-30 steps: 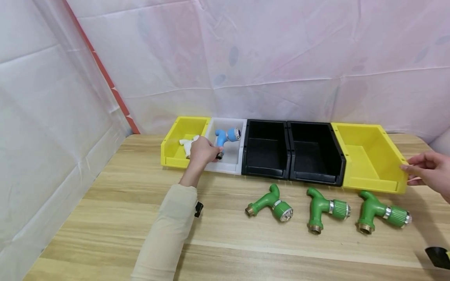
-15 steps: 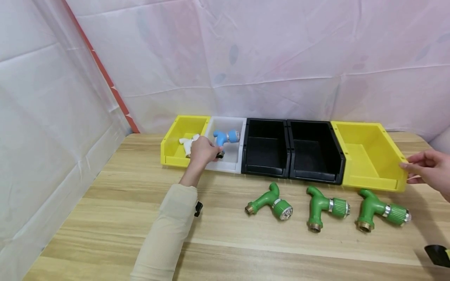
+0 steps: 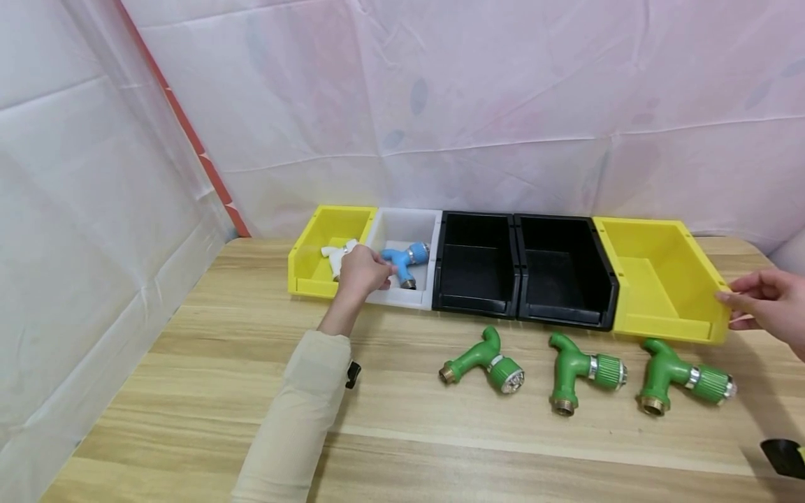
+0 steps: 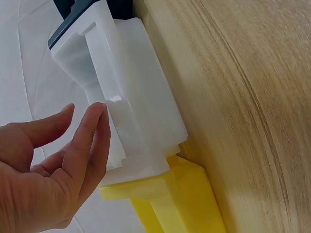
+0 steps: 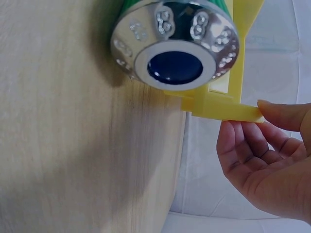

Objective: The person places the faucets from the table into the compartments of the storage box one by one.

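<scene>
A blue faucet [image 3: 402, 263] lies in the white bin [image 3: 415, 299]. Beside it, over the front of that bin, is my left hand [image 3: 363, 271]; in the left wrist view, thumb and fingers are apart with nothing between them. A white faucet [image 3: 333, 260], partly hidden behind the left hand, lies in the small yellow bin [image 3: 308, 288]. At the far right my right hand [image 3: 770, 304] pinches the front corner of the large yellow bin [image 3: 663, 330] between thumb and fingers, as the right wrist view [image 5: 267, 160] also shows.
Two black bins [image 3: 474, 305] stand between the white and large yellow ones. In front of the row, three green faucets [image 3: 569, 374] lie on the wooden table [image 3: 189, 391]. A black object [image 3: 782, 457] shows at the right edge. Pale cloth [image 3: 478, 105] hangs behind.
My left hand has let go of the blue faucet, which has dropped from its fingers onto the floor of the white bin. The right hand keeps its place on the large yellow bin.
</scene>
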A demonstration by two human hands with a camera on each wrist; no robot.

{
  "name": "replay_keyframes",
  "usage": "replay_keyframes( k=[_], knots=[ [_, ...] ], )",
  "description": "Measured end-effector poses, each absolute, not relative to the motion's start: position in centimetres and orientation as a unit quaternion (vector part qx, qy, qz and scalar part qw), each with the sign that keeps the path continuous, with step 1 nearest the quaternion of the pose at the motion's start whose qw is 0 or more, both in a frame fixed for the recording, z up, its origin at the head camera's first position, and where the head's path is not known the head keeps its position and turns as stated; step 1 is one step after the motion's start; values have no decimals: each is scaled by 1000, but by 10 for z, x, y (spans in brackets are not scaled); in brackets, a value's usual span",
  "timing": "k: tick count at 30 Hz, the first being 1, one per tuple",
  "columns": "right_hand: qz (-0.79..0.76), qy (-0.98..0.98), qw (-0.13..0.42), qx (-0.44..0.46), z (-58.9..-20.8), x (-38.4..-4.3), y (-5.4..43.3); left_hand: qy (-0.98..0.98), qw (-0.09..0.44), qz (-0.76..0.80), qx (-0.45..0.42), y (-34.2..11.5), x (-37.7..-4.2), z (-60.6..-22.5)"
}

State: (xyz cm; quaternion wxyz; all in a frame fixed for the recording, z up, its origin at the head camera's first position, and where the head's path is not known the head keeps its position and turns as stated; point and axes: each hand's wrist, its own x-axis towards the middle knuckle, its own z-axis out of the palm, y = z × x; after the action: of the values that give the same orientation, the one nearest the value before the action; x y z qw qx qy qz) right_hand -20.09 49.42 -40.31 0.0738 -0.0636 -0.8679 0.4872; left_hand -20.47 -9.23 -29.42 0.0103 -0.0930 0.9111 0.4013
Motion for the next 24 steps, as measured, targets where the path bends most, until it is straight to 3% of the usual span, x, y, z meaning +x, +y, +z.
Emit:
replay_keyframes(
  k=[24],
  knots=[
    [486, -868, 75, -64, -402, -199, 493, 885, 26, 455, -102, -101, -197, -292]
  ],
)
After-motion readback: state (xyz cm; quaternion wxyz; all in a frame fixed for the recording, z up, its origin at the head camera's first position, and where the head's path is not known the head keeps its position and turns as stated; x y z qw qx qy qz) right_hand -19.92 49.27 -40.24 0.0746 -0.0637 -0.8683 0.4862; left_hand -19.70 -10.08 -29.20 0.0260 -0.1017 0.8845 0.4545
